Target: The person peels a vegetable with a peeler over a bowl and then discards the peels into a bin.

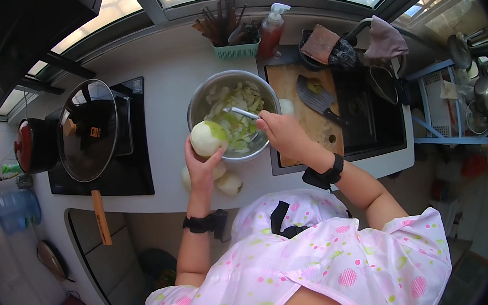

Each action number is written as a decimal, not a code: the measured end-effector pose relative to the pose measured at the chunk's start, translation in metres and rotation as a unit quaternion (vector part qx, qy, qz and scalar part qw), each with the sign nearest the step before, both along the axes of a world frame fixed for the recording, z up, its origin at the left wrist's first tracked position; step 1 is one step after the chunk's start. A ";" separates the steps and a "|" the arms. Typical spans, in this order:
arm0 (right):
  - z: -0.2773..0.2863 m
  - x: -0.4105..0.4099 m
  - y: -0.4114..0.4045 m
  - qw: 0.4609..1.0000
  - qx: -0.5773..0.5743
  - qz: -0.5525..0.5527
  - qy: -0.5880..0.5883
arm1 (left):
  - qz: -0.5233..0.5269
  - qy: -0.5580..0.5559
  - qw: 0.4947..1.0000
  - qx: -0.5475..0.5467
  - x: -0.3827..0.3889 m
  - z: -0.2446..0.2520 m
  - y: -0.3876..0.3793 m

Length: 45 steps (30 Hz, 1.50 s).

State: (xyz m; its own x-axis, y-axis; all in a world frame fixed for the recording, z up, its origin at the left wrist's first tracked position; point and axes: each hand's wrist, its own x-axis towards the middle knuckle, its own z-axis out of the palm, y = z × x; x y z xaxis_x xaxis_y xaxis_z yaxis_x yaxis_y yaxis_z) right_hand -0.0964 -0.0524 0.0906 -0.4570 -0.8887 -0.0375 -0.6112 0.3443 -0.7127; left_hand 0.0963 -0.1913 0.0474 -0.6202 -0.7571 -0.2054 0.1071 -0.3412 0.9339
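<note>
My left hand (200,169) grips a round, pale fruit or vegetable (204,139) at the near left rim of a metal bowl (190,97). Most of its surface is peeled white; a patch of green skin is left on its right side. In my right hand (285,133) is a metal peeler (241,112), its head over the bowl and a little apart from the round piece. Pale and green peelings (237,96) lie in the bowl. Below my left hand, several peeled pieces (230,184) rest on the white counter (166,116), partly hidden by the hand.
Right of the bowl, a wooden cutting board (279,88) carries a wavy-bladed knife (316,98), partly over the sink (371,132). A lidded wok (88,148) stands on the black cooktop (140,179), its handle past the counter edge. Behind are a utensil basket (237,52) and a pump bottle (272,34).
</note>
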 end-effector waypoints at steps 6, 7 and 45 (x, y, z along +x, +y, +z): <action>0.011 0.027 0.001 0.997 0.005 0.082 0.014 | -0.053 -0.036 0.998 -0.019 -0.004 -0.006 0.004; 0.011 0.028 0.000 0.996 0.029 0.084 0.002 | -0.053 -0.037 0.998 -0.019 -0.004 -0.005 0.004; -0.022 -0.013 -0.001 0.994 0.056 -0.024 0.086 | -0.082 -0.011 0.996 0.030 -0.009 0.020 0.015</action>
State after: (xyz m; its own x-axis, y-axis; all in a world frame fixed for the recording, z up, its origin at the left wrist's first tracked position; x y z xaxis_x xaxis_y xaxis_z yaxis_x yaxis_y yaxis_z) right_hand -0.1095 -0.0532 0.0686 -0.5066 -0.8606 -0.0524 -0.7023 0.4472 -0.5539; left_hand 0.0869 -0.1760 0.0674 -0.7293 -0.6316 -0.2630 0.0248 -0.4085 0.9124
